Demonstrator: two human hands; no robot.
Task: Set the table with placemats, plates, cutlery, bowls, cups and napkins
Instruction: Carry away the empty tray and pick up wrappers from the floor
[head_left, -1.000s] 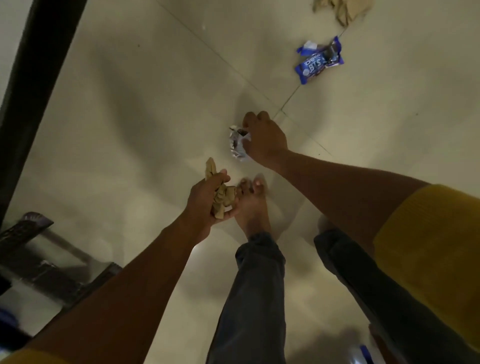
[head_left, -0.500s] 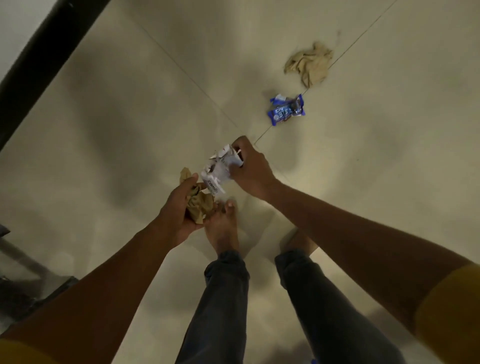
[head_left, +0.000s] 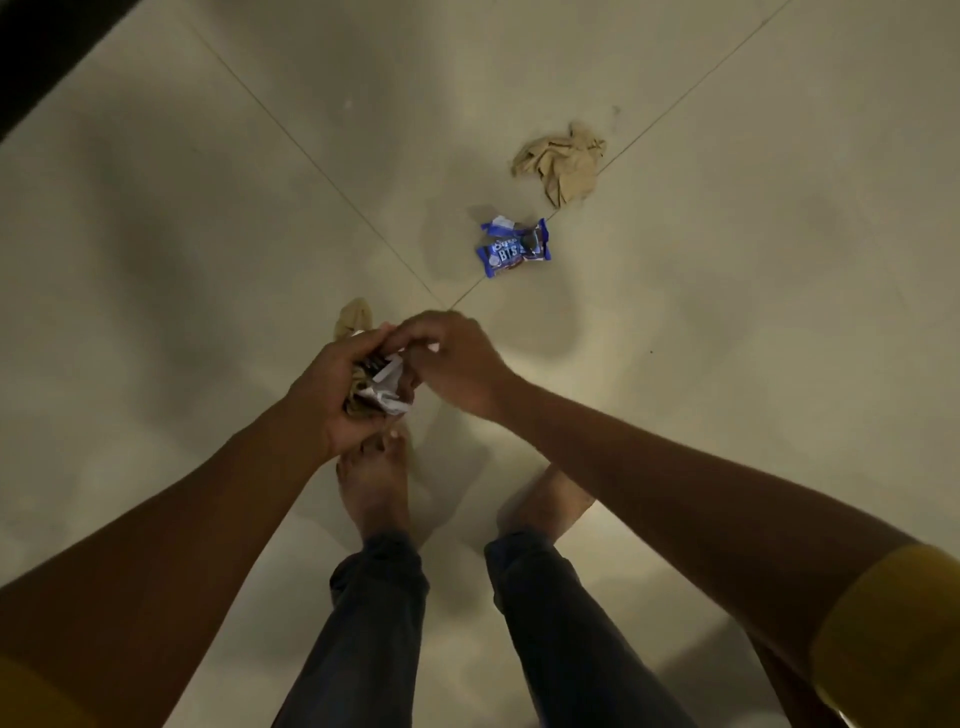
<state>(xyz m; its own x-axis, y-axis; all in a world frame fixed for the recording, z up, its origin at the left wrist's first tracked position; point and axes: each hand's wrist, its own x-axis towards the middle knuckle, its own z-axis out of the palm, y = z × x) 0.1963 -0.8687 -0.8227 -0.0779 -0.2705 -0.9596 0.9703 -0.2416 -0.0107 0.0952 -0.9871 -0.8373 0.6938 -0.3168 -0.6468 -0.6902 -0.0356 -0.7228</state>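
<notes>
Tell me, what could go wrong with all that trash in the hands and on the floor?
The left hand already grips a brown crumpled paper, and the right hand is stuffing a white wrapper in too, so a piece may slip out. Bare feet stand near the blue wrapper on smooth tile; stepping on it might cause a slip. The other crumpled paper lies farthest away and could get missed.

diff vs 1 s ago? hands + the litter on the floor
The right hand lifted the white wrapper off the floor and brought it to the left hand, which now holds it with the brown wad. The blue packet and brown paper lie where they did.
</notes>
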